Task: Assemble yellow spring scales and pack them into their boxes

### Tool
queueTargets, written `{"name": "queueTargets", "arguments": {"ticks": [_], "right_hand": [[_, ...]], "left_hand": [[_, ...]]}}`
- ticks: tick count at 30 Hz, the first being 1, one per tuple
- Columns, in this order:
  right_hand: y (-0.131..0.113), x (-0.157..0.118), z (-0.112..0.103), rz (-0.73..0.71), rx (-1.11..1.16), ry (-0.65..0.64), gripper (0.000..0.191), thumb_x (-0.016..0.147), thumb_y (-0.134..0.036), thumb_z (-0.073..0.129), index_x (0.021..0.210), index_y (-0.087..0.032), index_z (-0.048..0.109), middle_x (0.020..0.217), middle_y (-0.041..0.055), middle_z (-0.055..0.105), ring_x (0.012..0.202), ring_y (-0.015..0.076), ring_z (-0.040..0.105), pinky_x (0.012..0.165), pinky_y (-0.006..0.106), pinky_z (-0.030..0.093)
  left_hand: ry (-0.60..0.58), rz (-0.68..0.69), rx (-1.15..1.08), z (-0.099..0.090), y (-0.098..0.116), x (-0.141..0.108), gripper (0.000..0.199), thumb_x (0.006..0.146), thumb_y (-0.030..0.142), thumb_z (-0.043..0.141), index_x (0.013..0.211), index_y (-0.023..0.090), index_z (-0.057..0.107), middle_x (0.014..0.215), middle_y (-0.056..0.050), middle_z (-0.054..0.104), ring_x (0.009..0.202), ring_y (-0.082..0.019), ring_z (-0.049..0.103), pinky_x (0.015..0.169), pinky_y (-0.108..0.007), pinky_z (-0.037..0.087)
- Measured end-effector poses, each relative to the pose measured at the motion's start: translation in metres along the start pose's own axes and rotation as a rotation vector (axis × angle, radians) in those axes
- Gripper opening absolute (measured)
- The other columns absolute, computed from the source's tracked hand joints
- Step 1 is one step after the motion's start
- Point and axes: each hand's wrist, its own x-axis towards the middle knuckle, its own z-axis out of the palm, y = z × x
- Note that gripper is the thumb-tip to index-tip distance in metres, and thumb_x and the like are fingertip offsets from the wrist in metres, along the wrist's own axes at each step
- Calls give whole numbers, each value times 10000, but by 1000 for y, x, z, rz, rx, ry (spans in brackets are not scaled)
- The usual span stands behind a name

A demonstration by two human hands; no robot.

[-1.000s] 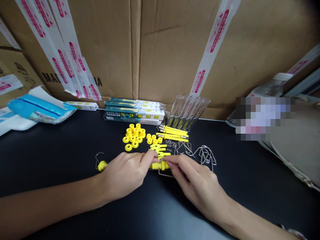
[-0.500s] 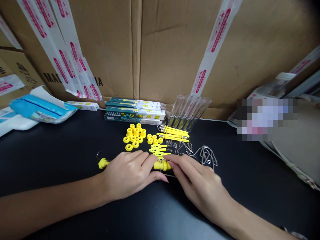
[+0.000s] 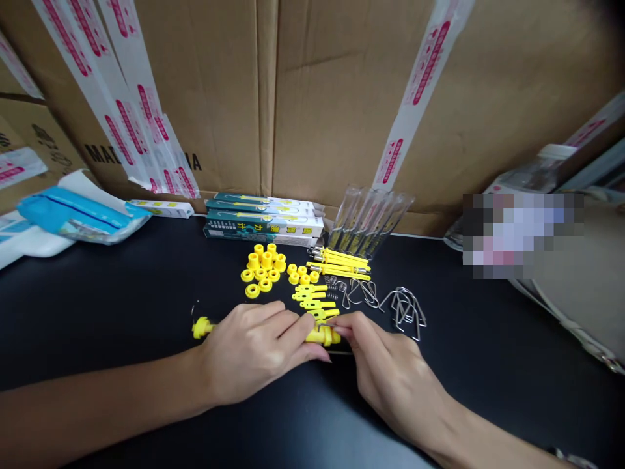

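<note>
My left hand [image 3: 261, 348] is wrapped round the body of a spring scale [image 3: 319, 335], which lies crosswise with a yellow fitting at each end. A small wire hook stands up at its left end. My right hand [image 3: 390, 374] pinches a bent metal wire handle [image 3: 328, 325] at the right-hand fitting. Its tip lies against the yellow part, but I cannot tell whether it sits in a hole. My fingers hide most of the tube. Just beyond lie flat yellow tabs [image 3: 315, 304], small springs [image 3: 333, 288] and loose wire handles [image 3: 405, 309].
Yellow collars [image 3: 266, 260], small yellow caps [image 3: 297, 273] and yellow rods with springs [image 3: 342, 264] lie behind my hands. Farther back are clear tubes [image 3: 368, 221] and printed boxes [image 3: 263, 218] against a cardboard carton [image 3: 327, 85]. A bag [image 3: 576, 280] and a bottle [image 3: 537, 170] stand right.
The scale and both hands have shifted slightly right and toward me. My right fingers have drawn back a little, so more of the fitting and wire shows.
</note>
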Motion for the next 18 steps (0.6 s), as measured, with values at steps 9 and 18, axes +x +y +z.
{"name": "queueTargets", "arguments": {"ticks": [9,18], "right_hand": [[-2,2,-6,79,134,-79,159,1012,-75,409,1016,-189,520,849,34,608,733,168,600,641,281,482],[-12,1,-10,237,293,-133,129,1019,-141,461,924,-217,505,800,-1,579,697,149,563,622,264,444]], "left_hand": [[-21,-7,54,0,-1,-2,230,971,336,614,904,130,689,721,-2,740,585,-170,666,522,-315,498],[-36,21,121,-3,4,-1,177,972,284,613,899,131,664,699,4,712,568,-180,624,500,-342,425]]}}
